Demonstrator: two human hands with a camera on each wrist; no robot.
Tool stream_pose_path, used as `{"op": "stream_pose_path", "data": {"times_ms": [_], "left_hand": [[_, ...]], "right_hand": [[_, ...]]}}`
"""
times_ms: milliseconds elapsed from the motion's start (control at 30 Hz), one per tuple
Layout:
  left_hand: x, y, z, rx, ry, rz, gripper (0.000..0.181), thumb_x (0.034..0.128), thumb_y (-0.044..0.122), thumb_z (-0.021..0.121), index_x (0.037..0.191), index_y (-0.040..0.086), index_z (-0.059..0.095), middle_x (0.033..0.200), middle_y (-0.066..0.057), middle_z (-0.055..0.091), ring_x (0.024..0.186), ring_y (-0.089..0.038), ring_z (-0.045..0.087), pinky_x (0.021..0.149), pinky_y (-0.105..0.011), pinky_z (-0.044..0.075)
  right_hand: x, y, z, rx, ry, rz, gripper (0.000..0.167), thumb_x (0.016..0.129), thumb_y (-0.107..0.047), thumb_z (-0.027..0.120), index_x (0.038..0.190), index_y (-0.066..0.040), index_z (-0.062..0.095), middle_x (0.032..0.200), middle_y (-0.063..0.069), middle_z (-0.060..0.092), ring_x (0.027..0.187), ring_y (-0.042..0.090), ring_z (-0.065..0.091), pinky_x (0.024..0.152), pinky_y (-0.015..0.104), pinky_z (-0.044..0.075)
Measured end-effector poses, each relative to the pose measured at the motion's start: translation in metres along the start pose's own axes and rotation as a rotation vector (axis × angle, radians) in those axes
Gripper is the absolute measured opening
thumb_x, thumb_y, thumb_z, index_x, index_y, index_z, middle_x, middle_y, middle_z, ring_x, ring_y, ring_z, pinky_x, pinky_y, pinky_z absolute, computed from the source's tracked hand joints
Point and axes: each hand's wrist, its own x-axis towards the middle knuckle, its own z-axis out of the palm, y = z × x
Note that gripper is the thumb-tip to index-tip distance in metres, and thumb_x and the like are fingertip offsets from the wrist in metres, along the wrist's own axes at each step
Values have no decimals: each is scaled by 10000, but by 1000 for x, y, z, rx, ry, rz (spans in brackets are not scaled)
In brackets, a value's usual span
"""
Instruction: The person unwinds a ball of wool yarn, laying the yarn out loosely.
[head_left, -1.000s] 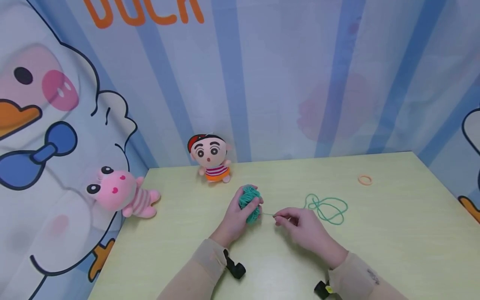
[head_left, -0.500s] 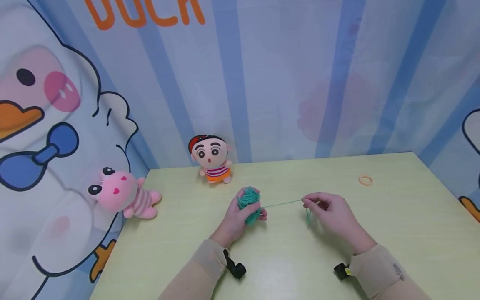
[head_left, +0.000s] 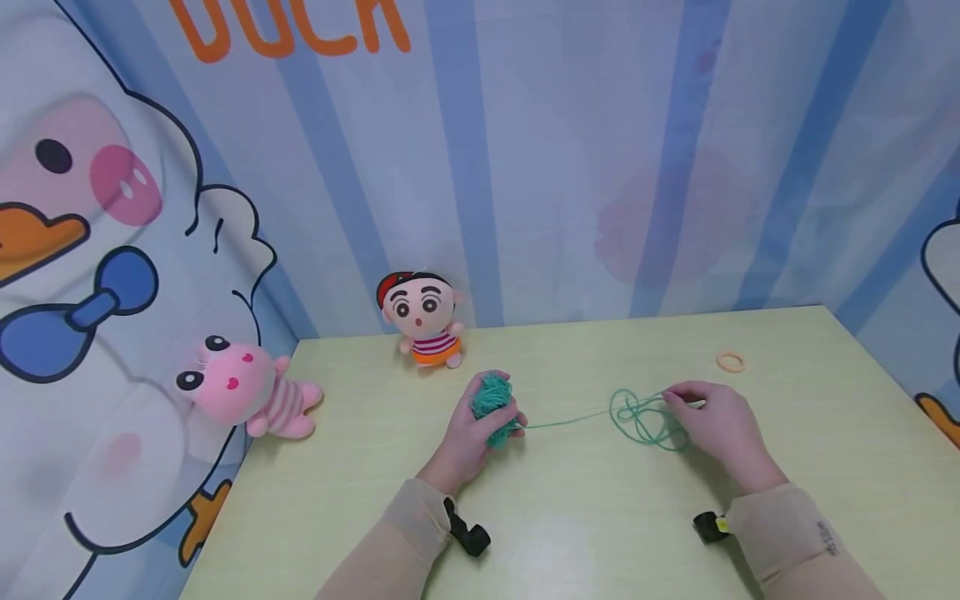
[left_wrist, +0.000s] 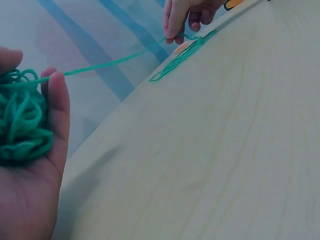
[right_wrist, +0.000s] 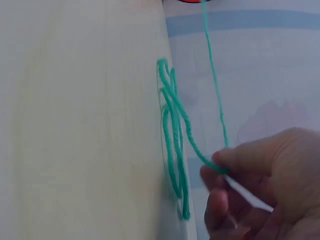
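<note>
A ball of green yarn (head_left: 491,395) sits in my left hand (head_left: 462,442), gripped with the thumb across its front. In the left wrist view the ball (left_wrist: 22,122) shows loose loops on top. From it a thin strand (head_left: 567,422) stretches right to my right hand (head_left: 726,427). Thumb and forefinger there pinch the yarn, as the right wrist view of that hand (right_wrist: 272,175) shows. Beneath and left of those fingertips, a loose tangle of yarn loops (head_left: 637,421) lies on the table (head_left: 570,517).
A small orange ring (head_left: 731,361) lies beyond my right hand. A doll in a striped shirt (head_left: 423,317) sits at the table's back edge. On the left lies a pink plush toy (head_left: 247,383). A striped duck-print cloth (head_left: 555,167) hangs behind the table.
My right hand has moved right, away from the ball, drawing out a longer strand. It now pinches the yarn over the loops on the table. The left hand keeps nearly the same place.
</note>
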Motion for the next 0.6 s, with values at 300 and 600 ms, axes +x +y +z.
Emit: {"op": "stream_pose_path", "data": {"times_ms": [300,600], "left_hand": [[2,-2,0,10,56,-18,534,1079,78,635,1538,10,371,1109,-32,606,858,-171,687,772,-276,647],[3,-4,3,19,38,-8,544,1056,39,649,1526,-11,380,1111,-15,621,859,-154,668,779,-280,635]], "right_hand": [[3,17,-6,-87,-57,118,403,1072,-342,639,1292,-32,773,1307,248,765,1202,488,692,962,608,557],[-3,-12,11,9,32,-17,412,1019,-201,612,1373,-2,681,1345,296,621,1057,404,620,850,493,518]]}}
